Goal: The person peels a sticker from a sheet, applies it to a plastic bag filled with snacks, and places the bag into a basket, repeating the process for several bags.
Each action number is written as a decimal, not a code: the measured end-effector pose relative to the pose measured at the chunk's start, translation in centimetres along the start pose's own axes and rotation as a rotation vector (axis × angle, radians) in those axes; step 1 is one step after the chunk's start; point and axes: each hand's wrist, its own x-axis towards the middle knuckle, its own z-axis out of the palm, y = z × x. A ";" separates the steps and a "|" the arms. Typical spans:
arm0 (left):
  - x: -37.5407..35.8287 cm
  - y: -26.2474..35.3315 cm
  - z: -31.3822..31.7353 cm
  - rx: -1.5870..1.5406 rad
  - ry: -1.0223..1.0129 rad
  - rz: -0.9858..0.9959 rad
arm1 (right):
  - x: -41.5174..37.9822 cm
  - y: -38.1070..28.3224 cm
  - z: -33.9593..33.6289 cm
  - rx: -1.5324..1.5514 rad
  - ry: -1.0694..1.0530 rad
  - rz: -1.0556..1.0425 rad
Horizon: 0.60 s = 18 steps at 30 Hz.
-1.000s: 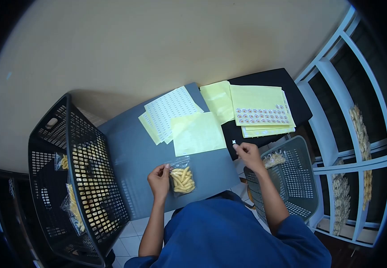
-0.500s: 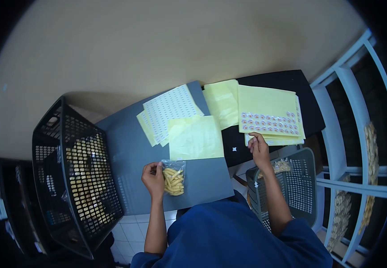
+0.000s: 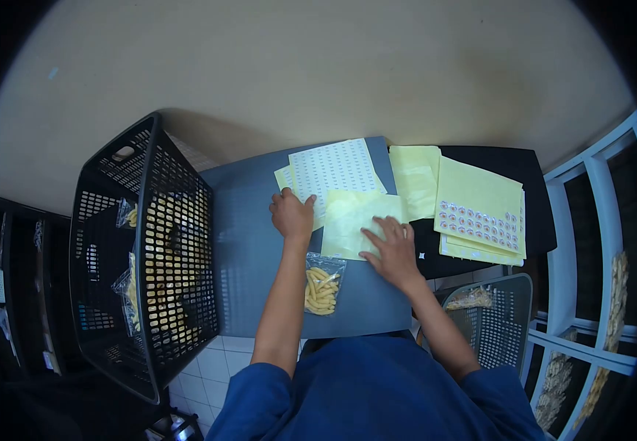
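My left hand (image 3: 293, 214) rests on the left edge of a white sheet of small printed labels (image 3: 335, 165), its thumb and fingers apart. Flat on a pale yellow sheet (image 3: 346, 229) lies my right hand (image 3: 392, 252), with fingers spread. Just below that sheet, a clear zip bag (image 3: 324, 287) of pale yellow, finger-shaped pieces lies on the grey table, with neither hand touching it.
On the left stands a tall black plastic basket (image 3: 179, 257) holding several filled bags. Yellow sheets with round stickers (image 3: 478, 224) lie on a black surface at right, near a small white scrap (image 3: 421, 256). Below is a grey basket (image 3: 506, 316) with a bag (image 3: 470, 298).
My left hand has let go of the snack bag and moved up to the label sheets. My right hand has moved left from the sticker sheets onto the yellow sheet. The view has shifted.
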 end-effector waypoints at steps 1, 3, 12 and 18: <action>0.7 0.0 -0.2 -0.042 -0.041 -0.022 | -0.2 0.1 0.7 -0.011 0.011 0.008; 1.4 -0.7 -0.5 -0.116 -0.136 -0.067 | -0.7 -0.1 1.2 -0.026 0.024 0.032; -4.9 -3.4 -1.5 -0.342 -0.078 0.289 | -1.0 0.9 0.4 -0.029 0.395 0.282; -8.6 -3.6 -3.7 -0.622 -0.256 0.205 | -3.1 8.1 2.9 0.977 0.186 0.875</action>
